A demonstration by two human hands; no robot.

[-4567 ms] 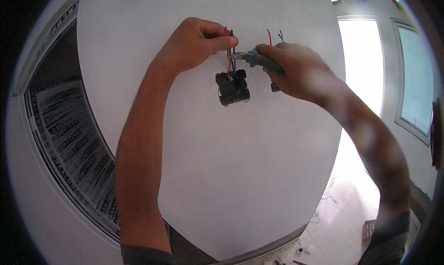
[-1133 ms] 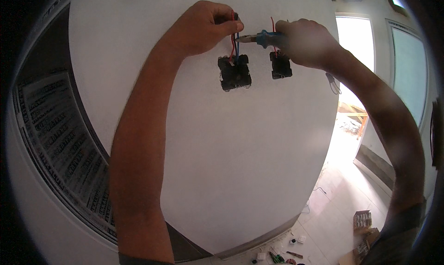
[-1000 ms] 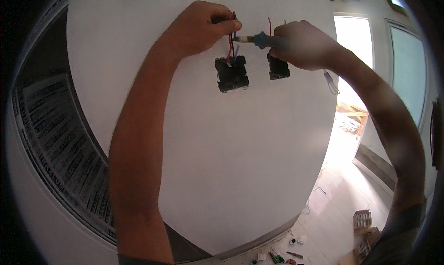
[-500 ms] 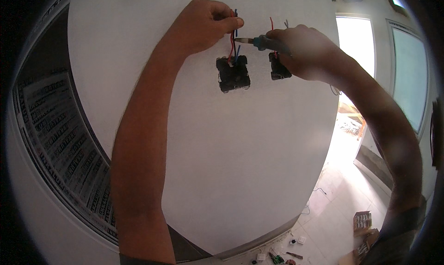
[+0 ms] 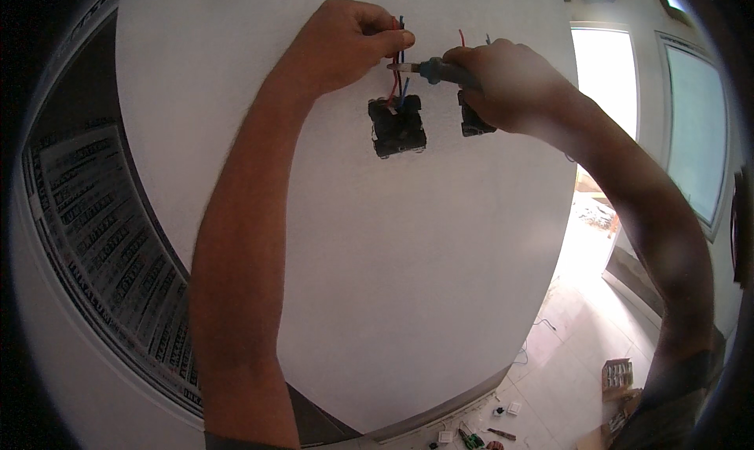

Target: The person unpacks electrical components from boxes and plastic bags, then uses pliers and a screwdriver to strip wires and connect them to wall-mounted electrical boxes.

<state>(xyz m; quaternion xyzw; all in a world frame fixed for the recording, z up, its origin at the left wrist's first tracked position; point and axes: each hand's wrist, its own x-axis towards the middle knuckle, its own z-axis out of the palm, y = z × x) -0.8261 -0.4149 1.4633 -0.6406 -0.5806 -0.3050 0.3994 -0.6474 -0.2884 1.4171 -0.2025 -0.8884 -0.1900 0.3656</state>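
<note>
My left hand (image 5: 349, 45) pinches electrical wires (image 5: 397, 79), red, black and blue, between thumb and fingers. The wires rise from a dark square wall box (image 5: 397, 128) set in the white wall. In my right hand (image 5: 510, 85) is a pair of pliers (image 5: 440, 71) with teal-grey handles. Their metal jaws lie across the wires just below my left fingers; whether the jaws are closed cannot be made out. A second wall box (image 5: 475, 120) is partly hidden behind my right hand, with a red wire (image 5: 462, 38) sticking up above it.
The white wall (image 5: 408, 254) fills the middle. A bright doorway (image 5: 605, 81) and a window (image 5: 695, 128) are at right. On the tiled floor lie green-handled pliers (image 5: 470, 438), another tool (image 5: 501, 433) and small white pieces. A cardboard box (image 5: 617, 374) stands nearby.
My right hand has moved slightly left, bringing the plier jaws from beside the wires to across them. My left hand stays almost still on the wires.
</note>
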